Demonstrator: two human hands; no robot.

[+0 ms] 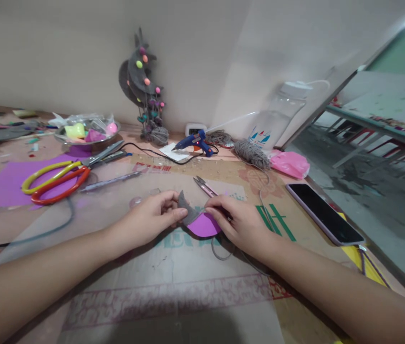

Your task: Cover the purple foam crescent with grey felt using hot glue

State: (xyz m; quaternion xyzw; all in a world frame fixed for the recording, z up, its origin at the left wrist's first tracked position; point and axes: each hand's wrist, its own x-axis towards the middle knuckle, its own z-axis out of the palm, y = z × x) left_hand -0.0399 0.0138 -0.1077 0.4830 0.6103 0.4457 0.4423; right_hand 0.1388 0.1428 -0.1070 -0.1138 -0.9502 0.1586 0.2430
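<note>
While your left hand (pixel 154 215) pinches a curved grey-and-purple felt-like piece (pixel 203 225), frame centre, your right hand (pixel 236 220) grasps its right side.

The bare left forearm (pixel 55 260) and right forearm (pixel 335 284) angle inward from the lower corners. The left hand (pixel 155 215) pinches, thumb (pixel 177 215) extended, fingers (pixel 166 206) curled; nearby, the right hand (pixel 240 220) bends inward, its fingertips seemingly drawn together.

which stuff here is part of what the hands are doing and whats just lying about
Seemingly in use:
purple-and-grey piece, between left hand and right hand
snips, at the right hand
grey yarn

Probably just lying about:
phone
pink bag
clear bottle
</note>
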